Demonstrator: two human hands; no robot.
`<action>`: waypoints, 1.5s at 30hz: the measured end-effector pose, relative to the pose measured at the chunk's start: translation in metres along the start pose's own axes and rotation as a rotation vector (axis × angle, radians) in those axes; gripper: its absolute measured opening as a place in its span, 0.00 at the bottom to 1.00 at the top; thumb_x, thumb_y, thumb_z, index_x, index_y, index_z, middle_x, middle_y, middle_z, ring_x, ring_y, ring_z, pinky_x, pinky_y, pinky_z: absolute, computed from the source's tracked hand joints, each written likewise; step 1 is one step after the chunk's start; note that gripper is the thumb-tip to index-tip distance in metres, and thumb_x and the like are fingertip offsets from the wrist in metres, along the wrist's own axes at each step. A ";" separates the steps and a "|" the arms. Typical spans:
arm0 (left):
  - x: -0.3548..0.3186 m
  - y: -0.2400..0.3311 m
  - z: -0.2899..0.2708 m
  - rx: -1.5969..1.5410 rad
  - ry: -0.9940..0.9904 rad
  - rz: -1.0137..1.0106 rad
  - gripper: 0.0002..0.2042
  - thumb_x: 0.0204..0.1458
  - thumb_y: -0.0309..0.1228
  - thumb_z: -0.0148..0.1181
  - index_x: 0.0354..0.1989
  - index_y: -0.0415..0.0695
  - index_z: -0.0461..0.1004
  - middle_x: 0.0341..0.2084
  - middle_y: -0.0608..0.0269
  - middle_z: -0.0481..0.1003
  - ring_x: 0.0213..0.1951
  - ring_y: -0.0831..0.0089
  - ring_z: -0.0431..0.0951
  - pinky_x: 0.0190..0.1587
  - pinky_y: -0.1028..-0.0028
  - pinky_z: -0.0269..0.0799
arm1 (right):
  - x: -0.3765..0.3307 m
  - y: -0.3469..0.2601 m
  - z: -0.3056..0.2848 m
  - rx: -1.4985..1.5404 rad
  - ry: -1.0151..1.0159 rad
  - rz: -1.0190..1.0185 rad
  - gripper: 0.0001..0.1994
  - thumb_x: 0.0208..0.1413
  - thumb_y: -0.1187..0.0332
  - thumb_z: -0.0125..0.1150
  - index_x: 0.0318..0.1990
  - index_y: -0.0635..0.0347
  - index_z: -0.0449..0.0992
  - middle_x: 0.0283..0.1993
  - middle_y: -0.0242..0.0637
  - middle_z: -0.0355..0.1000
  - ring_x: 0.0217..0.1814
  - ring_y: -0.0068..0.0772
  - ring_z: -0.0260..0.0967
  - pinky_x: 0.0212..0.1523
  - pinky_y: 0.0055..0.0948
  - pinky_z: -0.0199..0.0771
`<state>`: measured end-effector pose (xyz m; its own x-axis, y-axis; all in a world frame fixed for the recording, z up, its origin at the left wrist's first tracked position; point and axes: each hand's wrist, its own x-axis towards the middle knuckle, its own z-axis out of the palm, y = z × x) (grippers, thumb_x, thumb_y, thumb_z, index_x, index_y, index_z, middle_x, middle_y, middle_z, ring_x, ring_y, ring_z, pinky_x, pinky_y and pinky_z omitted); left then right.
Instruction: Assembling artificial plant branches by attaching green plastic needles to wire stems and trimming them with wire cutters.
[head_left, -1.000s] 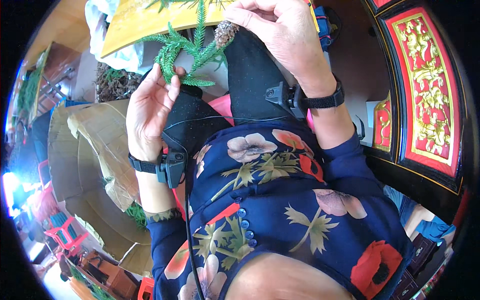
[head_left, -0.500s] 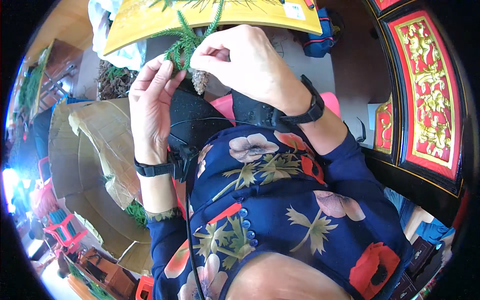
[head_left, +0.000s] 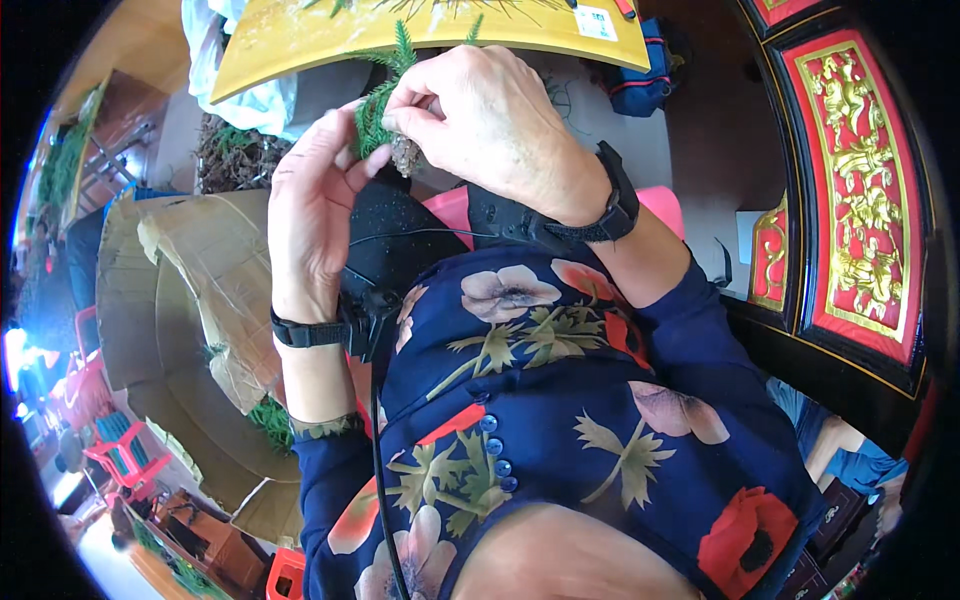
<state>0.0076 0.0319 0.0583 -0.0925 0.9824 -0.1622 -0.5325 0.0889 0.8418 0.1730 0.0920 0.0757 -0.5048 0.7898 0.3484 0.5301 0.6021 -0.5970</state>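
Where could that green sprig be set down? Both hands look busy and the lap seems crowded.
Bare patches: the yellow board left of the green sprig, and flattened cardboard beside the left hand. Crowded: under the right hand, where both pinch the sprig.

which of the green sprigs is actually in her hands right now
The green sprig with a brown pine cone, pinched between the left hand and right hand. The other greenery lies loose by the cardboard.

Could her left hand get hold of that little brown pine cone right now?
Probably yes. The left hand is already against the green sprig, right beside the pine cone. Only the right hand, whose fingers pinch the cone from above, partly covers it.
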 end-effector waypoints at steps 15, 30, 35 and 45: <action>-0.002 0.006 -0.018 -0.058 0.043 0.073 0.10 0.54 0.25 0.54 0.44 0.36 0.74 0.39 0.61 0.76 0.38 0.79 0.74 0.38 0.79 0.70 | -0.017 -0.014 0.042 0.783 0.161 0.069 0.11 0.45 0.73 0.65 0.37 0.62 0.74 0.32 0.39 0.74 0.33 0.28 0.74 0.31 0.22 0.69; -0.007 0.001 -0.010 0.421 0.145 0.385 0.06 0.48 0.23 0.61 0.35 0.37 0.78 0.30 0.67 0.74 0.30 0.81 0.71 0.36 0.82 0.66 | -0.002 -0.022 0.039 -0.125 0.364 -0.405 0.23 0.41 0.76 0.64 0.49 0.60 0.69 0.29 0.36 0.72 0.30 0.36 0.69 0.34 0.29 0.67; -0.010 -0.001 -0.007 0.796 0.258 0.732 0.05 0.48 0.23 0.62 0.34 0.37 0.78 0.26 0.68 0.72 0.29 0.82 0.69 0.35 0.83 0.63 | 0.003 -0.032 0.040 -0.123 0.323 -0.403 0.24 0.42 0.75 0.62 0.51 0.60 0.68 0.28 0.36 0.71 0.30 0.35 0.69 0.35 0.29 0.68; -0.018 0.016 -0.044 0.415 0.162 0.490 0.04 0.49 0.24 0.62 0.31 0.37 0.78 0.27 0.70 0.71 0.30 0.83 0.68 0.36 0.83 0.62 | 0.057 -0.053 -0.004 0.270 -0.150 -0.361 0.05 0.51 0.74 0.59 0.30 0.67 0.77 0.28 0.38 0.74 0.27 0.23 0.68 0.29 0.23 0.66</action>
<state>-0.0362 0.0080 0.0526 -0.3844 0.8910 0.2415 -0.0311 -0.2740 0.9612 0.1189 0.1054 0.1300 -0.7275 0.4978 0.4722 0.1165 0.7678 -0.6300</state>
